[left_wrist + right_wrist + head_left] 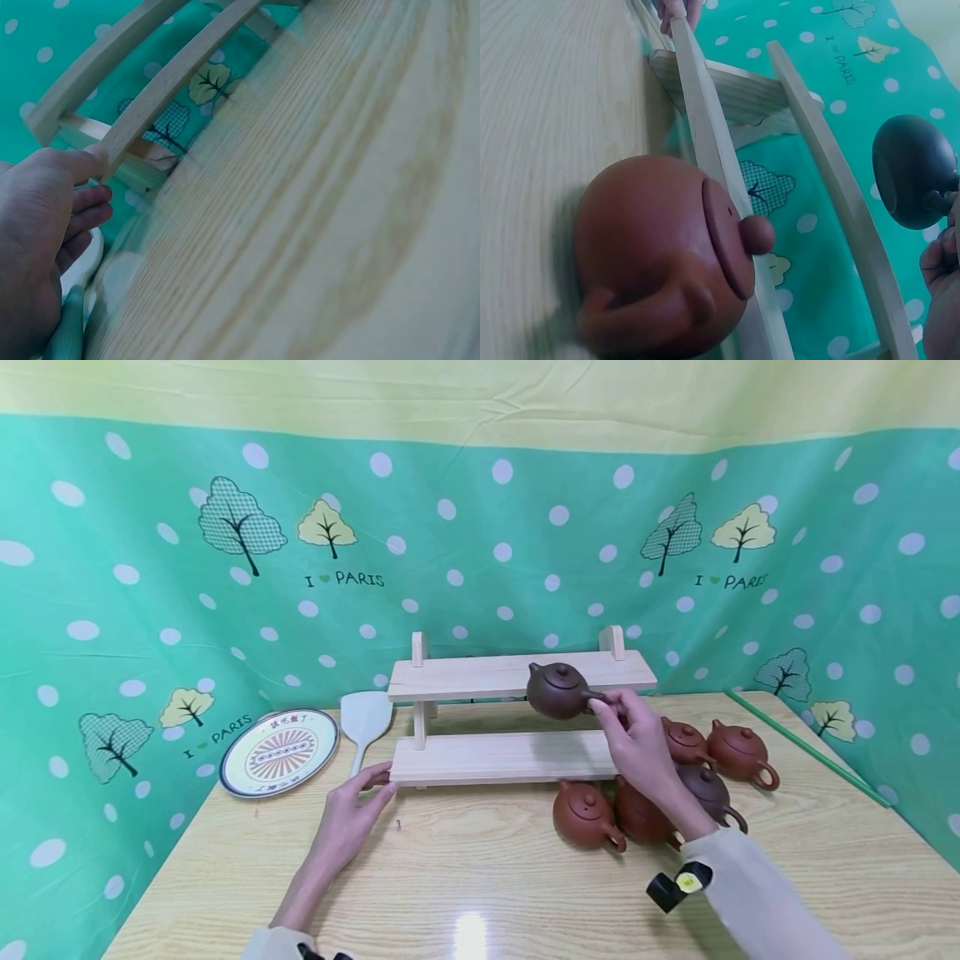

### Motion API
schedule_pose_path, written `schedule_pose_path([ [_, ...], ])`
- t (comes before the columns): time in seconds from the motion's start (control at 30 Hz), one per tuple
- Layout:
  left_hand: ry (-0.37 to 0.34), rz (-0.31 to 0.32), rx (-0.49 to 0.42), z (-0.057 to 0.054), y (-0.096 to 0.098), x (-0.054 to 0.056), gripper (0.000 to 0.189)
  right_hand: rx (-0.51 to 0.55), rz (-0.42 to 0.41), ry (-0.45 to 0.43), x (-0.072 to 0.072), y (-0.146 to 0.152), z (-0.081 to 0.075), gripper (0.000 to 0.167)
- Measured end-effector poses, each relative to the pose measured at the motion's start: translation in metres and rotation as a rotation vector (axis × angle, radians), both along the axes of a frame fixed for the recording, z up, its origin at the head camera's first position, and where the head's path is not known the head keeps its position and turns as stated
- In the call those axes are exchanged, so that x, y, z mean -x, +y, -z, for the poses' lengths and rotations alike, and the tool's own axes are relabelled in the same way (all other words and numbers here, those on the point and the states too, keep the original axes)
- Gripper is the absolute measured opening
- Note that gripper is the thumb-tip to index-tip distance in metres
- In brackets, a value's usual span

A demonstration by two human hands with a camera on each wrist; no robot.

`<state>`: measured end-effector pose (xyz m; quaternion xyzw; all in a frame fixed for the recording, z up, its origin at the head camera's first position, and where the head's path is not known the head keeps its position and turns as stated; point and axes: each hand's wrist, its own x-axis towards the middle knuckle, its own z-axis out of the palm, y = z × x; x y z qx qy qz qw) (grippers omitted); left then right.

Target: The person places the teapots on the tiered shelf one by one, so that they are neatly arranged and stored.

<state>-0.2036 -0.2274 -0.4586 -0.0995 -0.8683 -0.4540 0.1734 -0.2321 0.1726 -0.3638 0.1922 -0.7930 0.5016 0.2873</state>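
Observation:
My right hand (639, 745) pinches a dark brown teapot (558, 692) by its handle. The pot hangs level in front of the upper board of a two-tier wooden shelf (495, 758), its spout toward the left. In the right wrist view the same dark teapot (909, 169) is off the boards, with its base showing. At the shelf's left end my left hand (351, 810) grips the corner of the lower board, thumb and fingers on its edge. A reddish-brown teapot (583, 814) sits on the table before the shelf's right part.
More teapots stand at the right, among them a reddish-brown one (741, 750) and a dark one (703, 789). A patterned plate (280, 753) and a white spatula (366, 717) lie left of the shelf. A green stick (810, 750) lies along the right edge.

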Motion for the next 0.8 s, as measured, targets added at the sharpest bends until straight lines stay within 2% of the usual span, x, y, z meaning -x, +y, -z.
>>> schedule_pose_path([
  [0.27, 0.007, 0.000, -0.001, 0.000, 0.000, 0.001, 0.037, 0.029, -0.024, 0.016, 0.012, -0.015, -0.001, 0.005],
  [0.5, 0.005, 0.008, -0.014, -0.001, 0.001, 0.001, 0.038, 0.012, -0.024, 0.045, 0.020, -0.023, -0.001, 0.006],
  [0.8, -0.004, 0.003, -0.005, 0.000, 0.000, 0.000, 0.038, 0.048, -0.075, 0.041, 0.028, -0.039, -0.002, 0.005],
])
